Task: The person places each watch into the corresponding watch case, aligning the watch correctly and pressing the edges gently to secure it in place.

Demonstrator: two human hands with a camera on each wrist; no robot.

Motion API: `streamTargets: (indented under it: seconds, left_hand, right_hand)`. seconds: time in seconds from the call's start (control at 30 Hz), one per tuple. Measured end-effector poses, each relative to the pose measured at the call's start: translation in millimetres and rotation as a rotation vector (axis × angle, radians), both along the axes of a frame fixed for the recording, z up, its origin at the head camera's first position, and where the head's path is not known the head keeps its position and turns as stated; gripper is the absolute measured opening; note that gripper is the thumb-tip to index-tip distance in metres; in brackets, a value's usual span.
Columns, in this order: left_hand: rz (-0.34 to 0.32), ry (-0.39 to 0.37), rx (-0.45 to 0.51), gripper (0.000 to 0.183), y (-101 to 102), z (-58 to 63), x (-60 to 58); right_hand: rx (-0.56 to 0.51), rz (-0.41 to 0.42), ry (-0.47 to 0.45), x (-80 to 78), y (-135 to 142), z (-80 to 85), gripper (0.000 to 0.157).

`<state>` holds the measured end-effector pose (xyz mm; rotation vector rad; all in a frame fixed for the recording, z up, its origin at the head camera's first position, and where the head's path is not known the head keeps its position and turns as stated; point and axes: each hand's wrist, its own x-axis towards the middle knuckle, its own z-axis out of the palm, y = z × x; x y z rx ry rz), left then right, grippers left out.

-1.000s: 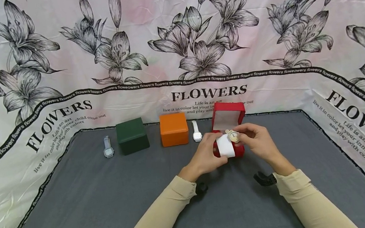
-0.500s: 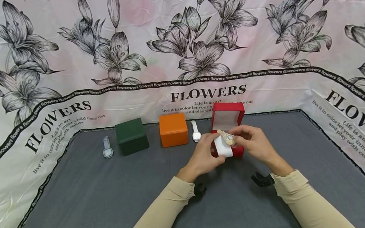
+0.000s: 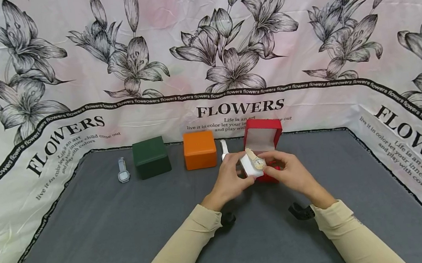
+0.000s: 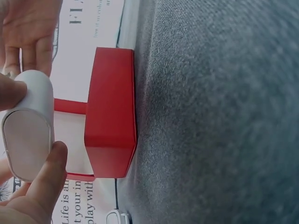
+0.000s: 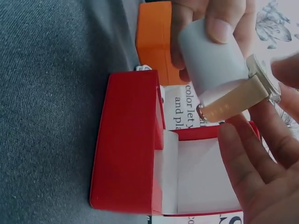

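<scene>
My left hand [image 3: 228, 176] grips a white watch cushion [image 3: 248, 168] between thumb and fingers, raised above the table. The right hand [image 3: 291, 171] holds a watch [image 3: 259, 163] with a cream strap by its case, at the cushion's right end. In the right wrist view the strap [image 5: 236, 101] crosses that end, and its loop stands partly off the cushion [image 5: 212, 58]. Just behind and below both hands sits an open red watch box [image 3: 263, 136], its lid raised and pale inside. The left wrist view shows the cushion's flat oval end [image 4: 27, 144].
An orange box [image 3: 199, 150] and a dark green box [image 3: 151, 157], both closed, stand left of the red one. A white watch [image 3: 224, 148], partly behind my left hand, lies beside the orange box. Another pale watch [image 3: 123, 175] lies far left. A printed flower cloth hangs behind.
Both hands have shifted a little left, bringing the cushion and watch off the front of the red box. The cushion has tilted, and the watch has come further across its end.
</scene>
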<state>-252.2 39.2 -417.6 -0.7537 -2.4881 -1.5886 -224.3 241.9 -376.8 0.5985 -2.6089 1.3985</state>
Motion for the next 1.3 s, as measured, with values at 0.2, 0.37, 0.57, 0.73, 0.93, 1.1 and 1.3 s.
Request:
streamTargets:
  seconds: [0.2,0.37,0.57,0.73,0.93,1.1,1.3]
  left_hand:
    - [0.033,-0.034,0.070,0.064,-8.3,1.8,-1.6]
    - [0.005,-0.066,0.106,0.064,-8.6,5.2,-1.1]
    - [-0.001,-0.081,0.107,0.066,-8.3,6.3,-0.6]
    - [-0.020,-0.106,0.081,0.072,-10.9,7.0,-0.7]
    - [-0.016,-0.113,0.093,0.073,-5.9,6.2,-1.0]
    - [-0.009,-0.101,0.096,0.072,-4.1,5.6,0.0]
    - [-0.011,-0.080,0.117,0.071,-2.1,5.0,0.5]
  right_hand:
    - [0.149,0.103,0.227,-6.9,-7.3,-10.9,0.060]
    - [0.214,0.063,0.361,-6.7,-10.3,-14.0,0.065]
    - [0.186,0.062,0.400,-8.6,-9.6,-16.2,0.063]
    - [0.180,0.071,0.413,-10.6,-9.4,-19.9,0.062]
    - [0.207,0.036,0.441,-8.4,-6.3,-21.9,0.063]
    - [0.225,0.020,0.449,-7.2,-5.7,-22.8,0.063]
    - [0.265,0.001,0.453,-6.3,-5.9,-24.7,0.063]
